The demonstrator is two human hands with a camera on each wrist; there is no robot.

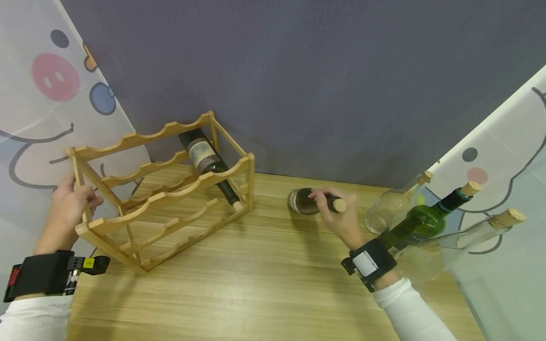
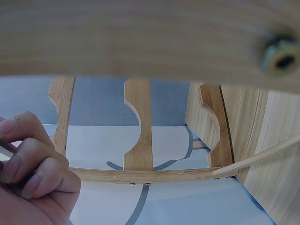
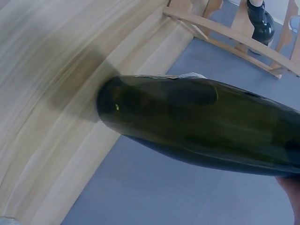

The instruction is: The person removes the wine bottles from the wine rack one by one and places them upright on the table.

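At the left end of a wooden wine rack (image 1: 207,179), my left hand (image 1: 70,203) grips the end post. Curled fingers (image 2: 40,173) of that hand show in the left wrist view. A dark, labelled wine bottle (image 1: 202,154) lies in the rack's upper tier at the right end, its corked neck sloping toward the front. My right hand (image 1: 341,215) holds another dark green wine bottle (image 3: 197,122) by its neck, with the cork pointing toward the head camera. I cannot tell whether this bottle's base touches the table.
To the right of my right hand stand a clear corked bottle (image 1: 390,208), a green corked bottle (image 1: 420,222) and a larger clear corked bottle (image 1: 443,253). The wooden table (image 1: 239,289) meets a grey back panel (image 1: 290,94). Printed side panels (image 1: 25,113) flank it.
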